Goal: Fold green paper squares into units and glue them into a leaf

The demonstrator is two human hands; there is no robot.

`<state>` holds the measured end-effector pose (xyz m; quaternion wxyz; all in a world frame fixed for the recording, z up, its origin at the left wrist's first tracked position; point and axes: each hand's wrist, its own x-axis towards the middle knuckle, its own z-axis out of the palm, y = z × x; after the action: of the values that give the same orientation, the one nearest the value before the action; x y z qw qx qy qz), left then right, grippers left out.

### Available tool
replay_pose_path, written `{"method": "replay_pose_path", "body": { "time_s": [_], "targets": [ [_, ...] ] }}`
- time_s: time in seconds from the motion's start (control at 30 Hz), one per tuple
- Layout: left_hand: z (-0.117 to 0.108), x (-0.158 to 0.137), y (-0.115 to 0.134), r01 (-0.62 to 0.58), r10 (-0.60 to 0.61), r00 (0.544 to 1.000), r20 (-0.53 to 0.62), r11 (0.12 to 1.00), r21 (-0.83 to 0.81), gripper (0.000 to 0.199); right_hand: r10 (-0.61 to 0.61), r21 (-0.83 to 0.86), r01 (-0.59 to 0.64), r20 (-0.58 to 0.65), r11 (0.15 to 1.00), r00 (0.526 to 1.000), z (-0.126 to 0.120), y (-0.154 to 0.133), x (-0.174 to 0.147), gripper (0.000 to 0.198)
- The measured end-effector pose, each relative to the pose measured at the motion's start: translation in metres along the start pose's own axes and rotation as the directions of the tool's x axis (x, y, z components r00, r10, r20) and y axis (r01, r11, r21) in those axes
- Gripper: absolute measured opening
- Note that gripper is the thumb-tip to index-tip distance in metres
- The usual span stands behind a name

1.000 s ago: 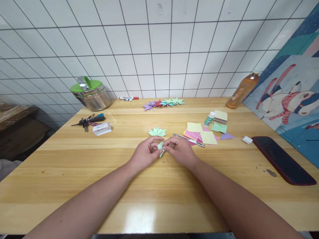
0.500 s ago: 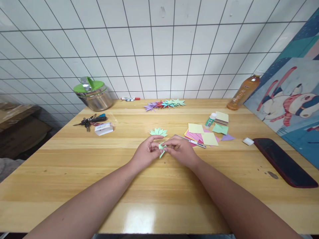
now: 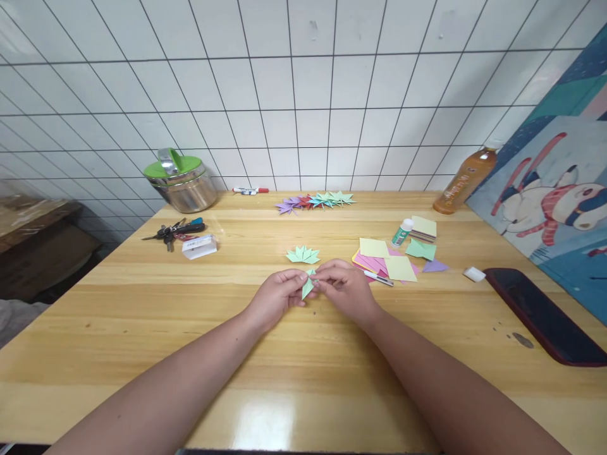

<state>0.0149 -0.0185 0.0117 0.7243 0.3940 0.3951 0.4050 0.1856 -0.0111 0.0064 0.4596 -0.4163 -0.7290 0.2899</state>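
A small folded piece of light green paper [image 3: 307, 287] is held between my two hands above the wooden table [image 3: 190, 354]. My left hand [image 3: 279, 296] is closed on its left side, thumb on top and fingers beneath. At the right edge, the fingertips of my right hand [image 3: 344, 287] pinch the same piece. Just beyond my hands lies a light green folded paper leaf shape [image 3: 303, 254] with several points. Part of the held paper is hidden by my fingers.
Beside my right hand are yellow and pink paper sheets [image 3: 401, 268], a pen [image 3: 379, 278] and a glue stick [image 3: 403, 232]. Paper leaves [image 3: 315, 201] line the back. A steel pot [image 3: 183, 186], keys [image 3: 173, 232], bottle [image 3: 465, 180] and phone [image 3: 545, 316] stand around.
The green paper has been turned in my hands and now shows a longer pointed face. My left thumb has shifted up onto its top, and my left fingers now show beneath it.
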Motion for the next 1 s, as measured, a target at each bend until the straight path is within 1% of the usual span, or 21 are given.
{"method": "replay_pose_path", "body": {
  "time_s": [0.1,0.2,0.23,0.3,0.37,0.43,0.53,0.6,0.7,0.77,0.87,0.9,0.93,1.0],
  "targets": [
    [0.0011,0.0004,0.0002,-0.033,0.033,0.999,0.006,0.998,0.056,0.024,0.039,0.011,-0.04,0.028,0.999,0.999,-0.0011,0.0014,0.0012,0.009],
    [0.0025,0.0012,0.0014,-0.094,0.093,0.996,0.014,0.978,0.186,0.028,0.06,0.022,-0.061,0.028,0.998,0.998,-0.0017,0.0015,0.0017,0.009],
    [0.0027,0.0018,0.0016,-0.111,0.111,0.994,0.012,0.967,0.229,0.029,0.079,0.029,-0.079,0.023,0.996,0.997,-0.0014,0.0011,0.0017,0.01],
    [0.0027,0.0029,0.0015,-0.12,0.125,0.992,-0.001,0.952,0.282,0.031,0.159,0.082,-0.161,0.03,0.983,0.987,-0.0003,-0.0003,0.0014,0.015],
    [0.0022,0.004,0.0008,-0.113,0.122,0.992,-0.014,0.95,0.291,0.032,0.27,0.176,-0.275,0.055,0.945,0.961,0.0006,-0.002,0.0012,0.017],
    [0.0016,0.0046,0.0002,-0.111,0.121,0.992,-0.018,0.948,0.297,0.032,0.352,0.273,-0.367,0.106,0.889,0.93,0.0007,-0.0037,0.0013,0.017],
    [0.0012,0.0044,-0.0001,-0.098,0.11,0.994,-0.022,0.946,0.31,0.031,0.403,0.352,-0.442,0.181,0.825,0.897,-0.0006,-0.0061,0.002,0.021],
    [0.0014,0.0039,0.0,-0.093,0.105,0.994,-0.019,0.942,0.322,0.03,0.413,0.366,-0.458,0.197,0.81,0.889,-0.0012,-0.0071,0.0024,0.022],
    [0.0018,0.003,0.0001,-0.104,0.111,0.994,-0.002,0.936,0.337,0.03,0.42,0.383,-0.458,0.183,0.802,0.889,-0.0007,-0.0075,0.0026,0.02],
    [0.002,0.0027,-0.0001,-0.109,0.113,0.994,0.008,0.933,0.342,0.03,0.435,0.422,-0.47,0.182,0.775,0.882,-0.0002,-0.0072,0.0027,0.021],
    [0.002,0.003,-0.0008,-0.113,0.117,0.993,0.008,0.932,0.345,0.03,0.473,0.469,-0.513,0.211,0.719,0.855,0.0003,-0.0066,0.0028,0.024],
    [0.0019,0.0032,-0.001,-0.113,0.119,0.993,0.004,0.932,0.344,0.029,0.483,0.467,-0.526,0.219,0.711,0.848,0.0005,-0.0063,0.0028,0.025],
    [0.0019,0.0034,-0.0011,-0.111,0.118,0.993,0.0,0.932,0.344,0.029,0.485,0.452,-0.529,0.221,0.718,0.846,0.0009,-0.006,0.0027,0.025],
    [0.0019,0.0036,-0.0013,-0.102,0.114,0.993,-0.015,0.934,0.343,0.03,0.454,0.391,-0.493,0.193,0.777,0.87,0.0021,-0.0049,0.002,0.024]
  ]
}}
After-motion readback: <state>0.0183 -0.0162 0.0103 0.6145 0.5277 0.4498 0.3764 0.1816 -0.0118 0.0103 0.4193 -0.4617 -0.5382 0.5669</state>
